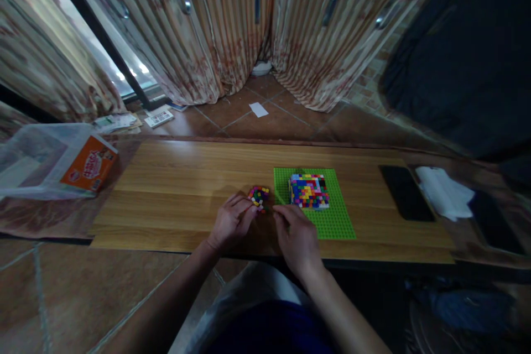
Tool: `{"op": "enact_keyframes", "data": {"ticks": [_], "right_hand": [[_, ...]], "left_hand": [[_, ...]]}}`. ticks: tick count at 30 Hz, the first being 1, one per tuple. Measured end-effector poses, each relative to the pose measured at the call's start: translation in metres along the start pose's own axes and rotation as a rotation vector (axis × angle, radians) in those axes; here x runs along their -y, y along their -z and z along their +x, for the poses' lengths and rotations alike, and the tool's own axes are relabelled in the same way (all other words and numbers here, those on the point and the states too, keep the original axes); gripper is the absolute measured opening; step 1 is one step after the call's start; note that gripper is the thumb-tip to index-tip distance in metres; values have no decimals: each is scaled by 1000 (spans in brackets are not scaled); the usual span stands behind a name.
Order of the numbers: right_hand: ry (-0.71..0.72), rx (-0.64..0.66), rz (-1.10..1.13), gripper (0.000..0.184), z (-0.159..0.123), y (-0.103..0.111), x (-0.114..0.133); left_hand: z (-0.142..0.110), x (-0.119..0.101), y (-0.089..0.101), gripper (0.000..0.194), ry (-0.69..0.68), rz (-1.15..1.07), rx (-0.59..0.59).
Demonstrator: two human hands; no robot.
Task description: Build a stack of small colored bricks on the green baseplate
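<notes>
A small heap of loose toy building bricks [259, 194] in mixed colours lies on the wooden table. My left hand [231, 220] is at the heap's near left side, thumb and fingers drawn together against the bricks; what they pinch is too small to make out. On the green studded baseplate [338, 221] sits a block built of many coloured bricks [309, 191]. My right hand [297, 235] is over the baseplate's near left part, just in front of that block. Its fingers are curled in a pinch, and anything between them is hidden.
A clear plastic tub with an orange label [89, 166] stands at the table's left end. Toward the right lie a black flat object [406, 192] and a white bundle [443, 191]. Beyond the wooden tabletop [174, 177] are curtains [232, 33] and a tiled floor.
</notes>
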State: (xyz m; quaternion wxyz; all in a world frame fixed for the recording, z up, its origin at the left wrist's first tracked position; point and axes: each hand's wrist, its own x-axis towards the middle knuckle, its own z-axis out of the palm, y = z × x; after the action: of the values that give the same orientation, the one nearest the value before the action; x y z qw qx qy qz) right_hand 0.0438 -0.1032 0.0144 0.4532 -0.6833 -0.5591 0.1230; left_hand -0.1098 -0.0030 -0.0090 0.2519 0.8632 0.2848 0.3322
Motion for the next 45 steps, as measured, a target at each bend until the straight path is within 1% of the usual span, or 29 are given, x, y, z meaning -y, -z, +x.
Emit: {"op": "enact_keyframes", "data": {"ticks": [3,7,12,16,19,21,24,27,30,33,36,40,42,45], "right_hand": [[14,43,-115,27,11,-22,-2],[7,94,-242,27,25,-38,-10],[-46,127,-351,24,32,-44,-13],[-82,180,-399,23,35,-46,-11],[-73,189,-400,23,36,-46,-10],[-47,179,-354,25,34,-43,-8],[14,162,-234,26,29,-35,-4],[53,137,-116,25,18,-22,2],[36,96,-3,24,5,-6,6],[-12,31,68,22,-6,13,3],[-89,-64,57,19,-10,36,-8],[-202,-188,31,18,-5,61,-33],[-229,-230,40,20,0,68,-46],[-244,-219,69,21,6,71,-62]], "left_hand": [[0,0,0,21,1,14,-6],[0,1,0,21,10,19,-10],[1,1,0,20,13,3,-8],[1,1,0,20,15,-2,-10],[1,1,0,20,17,4,-2],[2,0,1,19,14,8,-5],[2,0,2,18,8,14,-17],[2,-1,2,19,17,17,-5],[2,-1,2,18,32,1,6],[2,-1,2,17,28,-26,1],[2,0,2,18,21,-38,0],[2,1,1,17,11,-33,3],[1,2,1,17,6,-26,6],[1,3,1,16,6,-15,6]]}}
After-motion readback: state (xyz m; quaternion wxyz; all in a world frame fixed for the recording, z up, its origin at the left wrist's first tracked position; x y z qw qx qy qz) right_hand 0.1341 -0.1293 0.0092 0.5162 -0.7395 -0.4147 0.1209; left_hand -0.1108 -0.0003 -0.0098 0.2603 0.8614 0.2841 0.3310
